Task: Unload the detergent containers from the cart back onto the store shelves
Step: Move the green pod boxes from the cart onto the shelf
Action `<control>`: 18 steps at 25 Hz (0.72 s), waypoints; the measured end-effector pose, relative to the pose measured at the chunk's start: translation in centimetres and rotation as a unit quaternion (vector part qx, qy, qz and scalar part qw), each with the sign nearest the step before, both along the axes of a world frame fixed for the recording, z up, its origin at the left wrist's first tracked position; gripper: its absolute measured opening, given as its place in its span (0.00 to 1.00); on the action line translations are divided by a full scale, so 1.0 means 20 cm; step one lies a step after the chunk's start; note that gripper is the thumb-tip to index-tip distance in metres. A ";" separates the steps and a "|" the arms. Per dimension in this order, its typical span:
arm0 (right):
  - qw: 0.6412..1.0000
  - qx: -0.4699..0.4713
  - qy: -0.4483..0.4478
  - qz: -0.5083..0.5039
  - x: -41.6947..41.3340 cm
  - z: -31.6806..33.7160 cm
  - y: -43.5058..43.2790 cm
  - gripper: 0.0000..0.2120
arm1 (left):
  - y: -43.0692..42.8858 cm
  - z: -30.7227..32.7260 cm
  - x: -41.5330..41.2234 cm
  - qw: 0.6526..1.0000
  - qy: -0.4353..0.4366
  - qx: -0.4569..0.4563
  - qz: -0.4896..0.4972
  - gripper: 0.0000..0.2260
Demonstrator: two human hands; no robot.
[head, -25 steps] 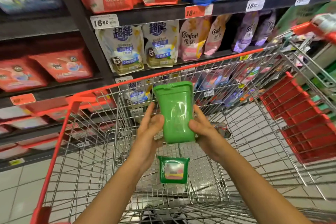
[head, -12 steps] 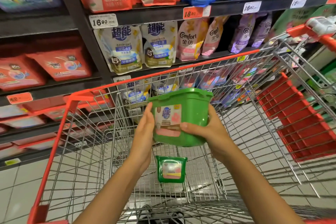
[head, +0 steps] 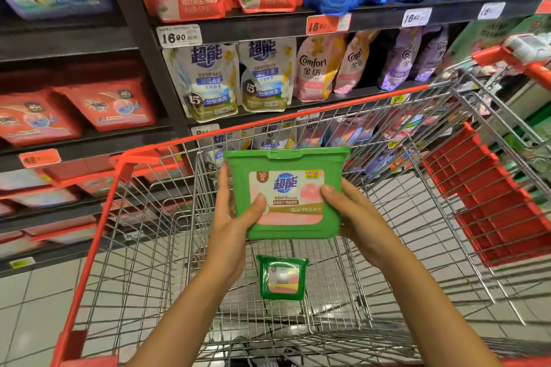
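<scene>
Here we are gripping one green detergent container (head: 286, 194) in our left hand (head: 235, 223) and right hand (head: 354, 217) above the cart (head: 328, 109); a second container (head: 282, 277) is lying inside; next, likely, we are reaching over the rim to the shelves (head: 268, 25).

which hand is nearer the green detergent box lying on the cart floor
Left. The left hand grips the raised green detergent box just above-left of the box on the cart floor; the right hand grips its other side, farther off to the right.

Green tub (head: 286, 194) aloft, label forward — twin (head: 282, 277) in cart (head: 131, 159)
</scene>
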State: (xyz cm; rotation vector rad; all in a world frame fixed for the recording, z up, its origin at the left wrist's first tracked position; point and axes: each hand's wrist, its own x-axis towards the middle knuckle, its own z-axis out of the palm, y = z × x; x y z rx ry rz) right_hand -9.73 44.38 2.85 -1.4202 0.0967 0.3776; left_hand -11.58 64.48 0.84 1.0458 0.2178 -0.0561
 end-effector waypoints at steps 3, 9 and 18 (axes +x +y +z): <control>0.997 0.008 -0.033 -0.063 -0.01 0.02 0.07 0.19 | 0.03 0.06 0.01 0.999 -0.015 0.016 0.029 0.34; 0.995 0.039 -0.065 -0.063 -0.05 0.07 0.22 0.13 | 0.21 0.16 -0.08 0.998 -0.026 0.065 0.005 0.26; 0.990 0.059 -0.100 0.085 -0.14 0.18 0.51 0.22 | 0.41 0.25 -0.47 0.982 -0.053 0.089 0.158 0.23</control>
